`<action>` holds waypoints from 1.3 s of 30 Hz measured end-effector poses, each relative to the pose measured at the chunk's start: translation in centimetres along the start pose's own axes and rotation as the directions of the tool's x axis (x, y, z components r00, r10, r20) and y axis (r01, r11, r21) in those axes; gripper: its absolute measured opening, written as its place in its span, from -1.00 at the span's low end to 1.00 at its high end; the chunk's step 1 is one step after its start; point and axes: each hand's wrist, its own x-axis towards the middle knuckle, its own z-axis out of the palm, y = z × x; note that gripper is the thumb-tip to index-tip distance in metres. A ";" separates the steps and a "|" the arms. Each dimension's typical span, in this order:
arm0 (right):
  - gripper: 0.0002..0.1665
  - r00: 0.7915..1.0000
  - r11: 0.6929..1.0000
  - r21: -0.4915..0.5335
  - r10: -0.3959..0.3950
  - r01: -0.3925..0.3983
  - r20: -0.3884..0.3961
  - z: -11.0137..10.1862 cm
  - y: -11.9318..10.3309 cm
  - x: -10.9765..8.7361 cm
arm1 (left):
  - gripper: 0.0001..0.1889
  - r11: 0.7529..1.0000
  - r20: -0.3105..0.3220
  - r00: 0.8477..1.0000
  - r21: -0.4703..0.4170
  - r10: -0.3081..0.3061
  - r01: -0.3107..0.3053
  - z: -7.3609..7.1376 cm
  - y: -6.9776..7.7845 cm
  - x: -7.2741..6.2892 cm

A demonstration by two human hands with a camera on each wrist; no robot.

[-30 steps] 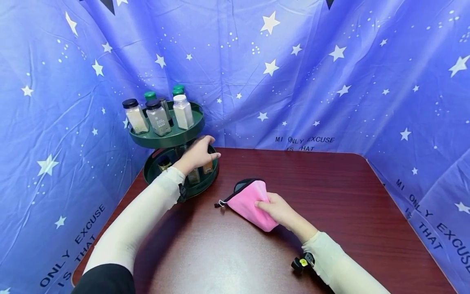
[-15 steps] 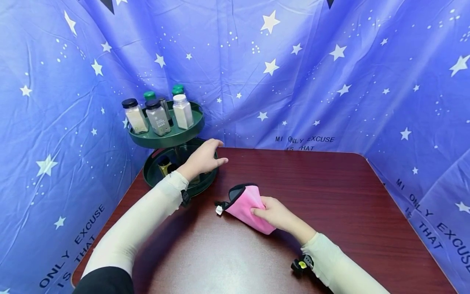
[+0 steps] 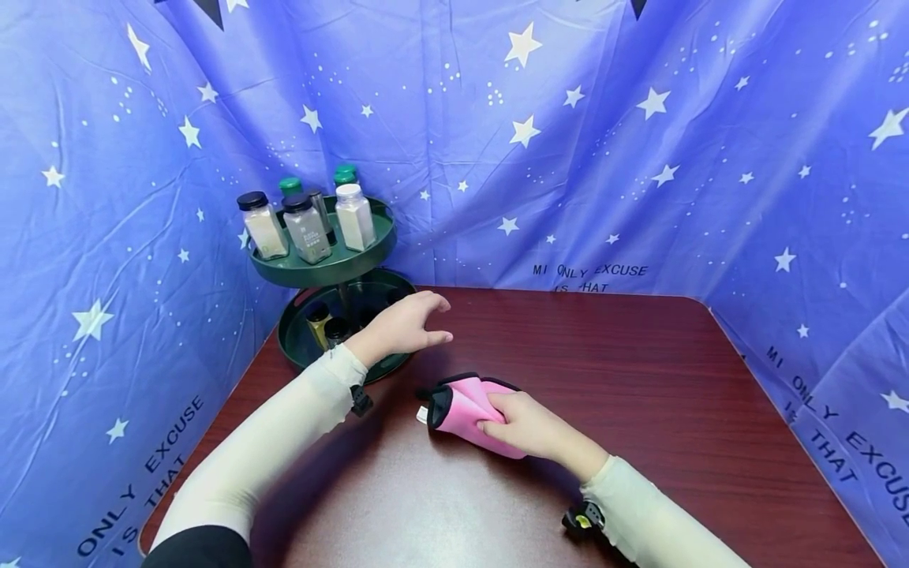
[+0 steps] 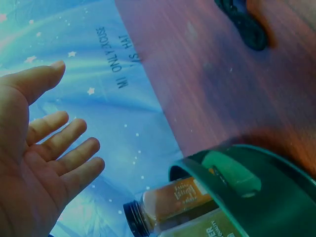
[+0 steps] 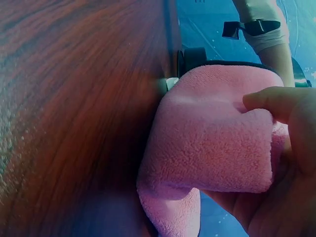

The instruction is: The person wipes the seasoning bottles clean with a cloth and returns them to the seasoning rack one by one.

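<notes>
My right hand (image 3: 529,426) grips a folded pink cloth (image 3: 465,414) low over the table, thumb on top. Black trim runs along the cloth's edge, and a small white tag (image 3: 422,414) sticks out at its left end. In the right wrist view the plush pink cloth (image 5: 212,143) lies bent over on itself, fingers partly hidden beneath. My left hand (image 3: 405,323), holding nothing, hovers by the right side of a green two-tier turntable rack (image 3: 319,272); its fingers show apart in the left wrist view. The forearm and hand cover part of the lower tier.
Several spice jars, among them a white-capped jar (image 3: 355,217) and a black-capped jar (image 3: 307,229), stand on the upper tier. More jars, including a yellowish jar (image 3: 318,322), sit below. A starry blue curtain (image 3: 568,142) surrounds the brown table (image 3: 639,371).
My left hand has moved away from the rack, to the right and nearer. The right hand has lowered the cloth slightly, and the cloth has folded over.
</notes>
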 end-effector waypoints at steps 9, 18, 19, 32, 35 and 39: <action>-0.58 0.993 0.988 -0.105 -0.111 0.114 0.035 0.0 -0.4 0.1 | -0.44 1.000 0.006 1.000 0.011 0.029 -0.029 0.3 0.9 -0.8; -0.75 0.982 0.977 -0.144 -0.136 0.155 0.134 -0.3 -0.9 -0.3 | -0.43 0.998 0.042 0.999 0.063 0.021 -0.024 0.5 1.3 -1.4; -0.82 0.980 0.976 -0.151 -0.138 0.159 0.143 -0.3 -0.9 -0.4 | -0.43 0.997 0.045 0.999 0.070 0.026 -0.029 0.6 1.4 -1.4; -0.59 0.972 0.970 -0.186 -0.117 0.156 0.205 -1.0 -0.6 -1.1 | -0.43 0.997 0.107 0.994 0.074 0.024 -0.032 0.9 1.9 -2.2; -0.57 0.972 0.973 -0.179 -0.106 0.144 0.209 -1.1 -0.5 -1.2 | -0.43 0.997 0.103 0.994 0.068 0.026 -0.033 1.2 1.8 -2.3; -0.59 0.978 0.970 -0.209 -0.084 0.123 0.189 -1.4 -0.4 -1.2 | -0.43 0.998 0.105 0.994 0.065 0.011 -0.018 1.5 2.1 -2.8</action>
